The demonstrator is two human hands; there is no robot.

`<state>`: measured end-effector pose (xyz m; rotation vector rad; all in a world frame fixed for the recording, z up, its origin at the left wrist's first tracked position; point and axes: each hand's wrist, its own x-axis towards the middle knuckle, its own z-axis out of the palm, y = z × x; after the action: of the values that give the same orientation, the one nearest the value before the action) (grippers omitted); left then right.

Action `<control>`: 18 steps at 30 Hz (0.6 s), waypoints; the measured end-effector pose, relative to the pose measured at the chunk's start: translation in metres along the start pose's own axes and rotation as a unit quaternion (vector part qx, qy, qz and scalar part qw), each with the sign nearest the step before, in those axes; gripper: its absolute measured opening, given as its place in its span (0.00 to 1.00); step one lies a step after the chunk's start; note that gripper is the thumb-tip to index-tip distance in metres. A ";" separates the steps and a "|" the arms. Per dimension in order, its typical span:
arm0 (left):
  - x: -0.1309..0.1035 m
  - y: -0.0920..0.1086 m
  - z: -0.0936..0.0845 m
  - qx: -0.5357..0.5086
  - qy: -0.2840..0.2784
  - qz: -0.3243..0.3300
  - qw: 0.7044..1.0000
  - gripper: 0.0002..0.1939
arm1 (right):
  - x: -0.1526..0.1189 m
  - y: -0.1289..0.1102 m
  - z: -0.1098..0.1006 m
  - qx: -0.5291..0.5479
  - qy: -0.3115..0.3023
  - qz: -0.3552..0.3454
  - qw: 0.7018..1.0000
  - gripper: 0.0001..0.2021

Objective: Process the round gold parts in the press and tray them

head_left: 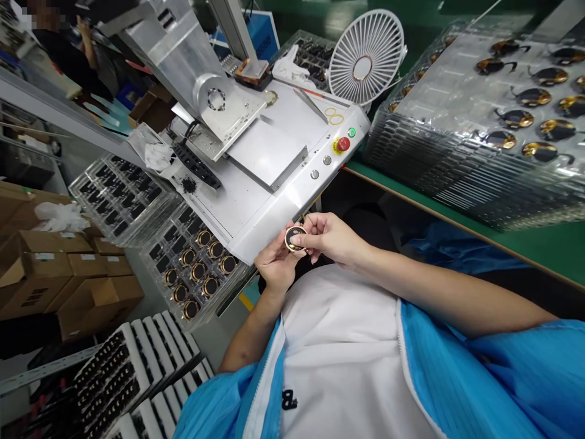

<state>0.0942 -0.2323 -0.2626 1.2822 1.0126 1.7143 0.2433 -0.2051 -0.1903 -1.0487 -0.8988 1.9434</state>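
Between my two hands, just in front of my body, is a round watch case [289,239] with a gold rim and a dark inside. My left hand [277,263] grips its left and lower edge. From the right, my right hand [326,236] presses the thumb on its face, fingers curled behind the rim. A small yellowish strip shows above the case near the right fingers. Both hands are by the front edge of a white bench machine [274,210]. What lies under the fingers is hidden.
A clear tray of gold-rimmed watch cases [197,271] sits at left. Stacked trays of parts with dark tails [439,177] stand at right. The machine carries a red stop button [343,144]; a white fan [365,58] is behind. Cardboard boxes [98,299] and a person [68,55] are farther left.
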 end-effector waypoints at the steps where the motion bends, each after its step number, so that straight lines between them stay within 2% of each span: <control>1: 0.001 0.001 0.001 0.001 0.013 -0.010 1.000 0.24 | 0.004 -0.003 -0.001 -0.027 0.000 0.000 1.000 0.30; 3: 0.004 0.005 0.002 -0.018 0.034 -0.032 0.999 0.24 | 0.016 -0.014 -0.006 -0.090 -0.002 0.001 0.996 0.28; 5: 0.007 0.010 0.001 -0.053 0.028 -0.061 0.996 0.23 | 0.036 -0.030 -0.016 -0.130 0.029 -0.010 0.991 0.25; 9: 0.009 0.021 -0.005 -0.093 -0.026 -0.134 0.986 0.18 | 0.084 -0.068 -0.039 -0.100 0.196 -0.074 0.973 0.17; 10: 0.009 0.022 -0.007 -0.091 -0.036 -0.141 0.985 0.18 | 0.094 -0.077 -0.044 -0.092 0.221 -0.080 0.968 0.16; 14: 0.007 0.021 -0.012 -0.042 -0.051 -0.101 0.993 0.30 | 0.112 -0.095 -0.052 -0.109 0.234 -0.100 0.961 0.16; 18: 0.008 0.019 -0.012 0.021 -0.053 -0.025 0.998 0.37 | 0.095 -0.088 -0.045 -0.131 0.221 -0.159 0.953 0.17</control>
<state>0.0791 -0.2343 -0.2441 1.3480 1.0143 1.5773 0.2699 -0.0715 -0.1704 -1.3315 -1.0085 1.2766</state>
